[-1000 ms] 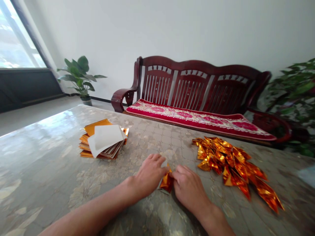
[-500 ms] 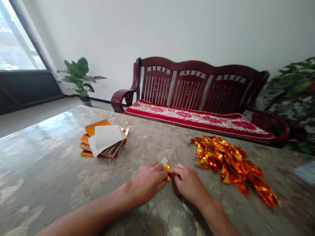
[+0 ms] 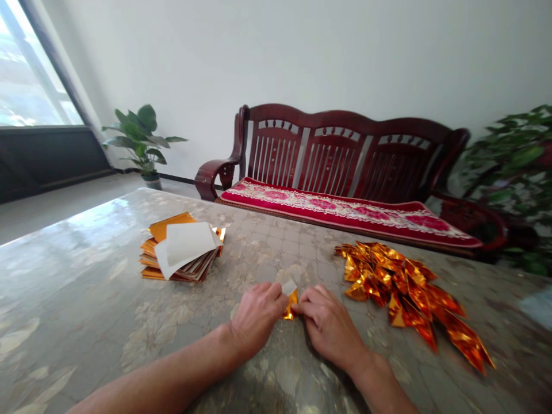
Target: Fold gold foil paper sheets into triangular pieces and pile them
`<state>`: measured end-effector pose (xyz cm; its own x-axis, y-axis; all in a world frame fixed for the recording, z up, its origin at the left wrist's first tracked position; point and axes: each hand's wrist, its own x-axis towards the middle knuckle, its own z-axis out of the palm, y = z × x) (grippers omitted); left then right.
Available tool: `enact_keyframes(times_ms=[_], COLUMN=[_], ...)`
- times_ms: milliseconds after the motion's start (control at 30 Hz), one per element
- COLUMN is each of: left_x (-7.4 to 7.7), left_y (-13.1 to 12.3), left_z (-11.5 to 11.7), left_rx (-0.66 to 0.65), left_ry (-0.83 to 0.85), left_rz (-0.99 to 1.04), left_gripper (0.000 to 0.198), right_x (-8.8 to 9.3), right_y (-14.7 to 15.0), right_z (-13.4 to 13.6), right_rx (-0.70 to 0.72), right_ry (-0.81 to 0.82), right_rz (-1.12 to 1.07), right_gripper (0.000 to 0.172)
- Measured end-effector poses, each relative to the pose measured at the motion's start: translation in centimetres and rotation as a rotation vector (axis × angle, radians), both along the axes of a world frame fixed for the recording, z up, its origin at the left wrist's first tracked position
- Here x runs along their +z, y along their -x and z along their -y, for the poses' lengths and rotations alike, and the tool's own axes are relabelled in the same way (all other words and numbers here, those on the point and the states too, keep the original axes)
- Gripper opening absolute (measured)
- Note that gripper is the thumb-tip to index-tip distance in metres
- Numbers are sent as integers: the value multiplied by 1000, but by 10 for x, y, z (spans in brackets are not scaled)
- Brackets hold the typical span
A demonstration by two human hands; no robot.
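Observation:
Between my hands, on the table, is a small partly folded sheet of gold foil paper [image 3: 290, 306] with its white back showing at the top. My left hand [image 3: 260, 315] has its fingers curled onto the left side of the paper. From the other side, my right hand [image 3: 328, 322] pinches the paper's right edge with bent fingers. The fingertips partly cover the folds. To the right lies a pile of folded shiny gold foil pieces [image 3: 399, 282]. Over on the left sits a stack of flat foil sheets [image 3: 185, 244], some with the white side up.
The table [image 3: 129, 322] has a glossy floral cover. Behind it stands a dark red wooden bench [image 3: 332, 155] with a red patterned cushion [image 3: 345, 208]. Potted plants [image 3: 140, 138] flank the bench. A pale translucent item [image 3: 538, 305] lies at the right edge.
My left hand has shifted slightly left, baring more of the gold paper. The right hand's fingers have curled in more at its edge. The view has tilted a little.

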<state>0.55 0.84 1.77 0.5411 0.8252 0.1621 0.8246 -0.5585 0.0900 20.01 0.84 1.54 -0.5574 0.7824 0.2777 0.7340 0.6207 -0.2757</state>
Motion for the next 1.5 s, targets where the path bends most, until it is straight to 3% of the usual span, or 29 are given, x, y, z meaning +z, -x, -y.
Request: enact_keyframes(times_ms=[167, 433, 600, 900, 1067, 1300, 1367, 1500], left_x=[0, -21, -24, -4, -8, -11, -8, -1], left_y=[-4, -17, -12, 1, 10, 9, 11, 16], left_z=[16, 45, 39, 14, 2, -8, -11, -22], left_rx=[5, -23, -99, -212, -131, 15, 96, 235], left_ry=[97, -56, -14, 236, 304, 167, 111, 152], left_rz=[-118, -157, -74, 326, 437, 379, 321, 247], left_gripper=[8, 41, 51, 31, 30, 19, 15, 41], right_x=[-1, -4, -7, -7, -6, -4, -3, -1], right_y=[9, 6, 2, -8, -7, -1, -1, -4], right_z=[6, 2, 0, -9, -18, -26, -28, -36], right_rx=[-36, 7, 24, -26, -66, -58, -102, -128], right_ry=[6, -47, -70, 54, 57, 60, 67, 131], right_rz=[-7, -73, -106, -158, -109, -57, -85, -106], right_gripper=[26, 23, 28, 34, 20, 12, 23, 45])
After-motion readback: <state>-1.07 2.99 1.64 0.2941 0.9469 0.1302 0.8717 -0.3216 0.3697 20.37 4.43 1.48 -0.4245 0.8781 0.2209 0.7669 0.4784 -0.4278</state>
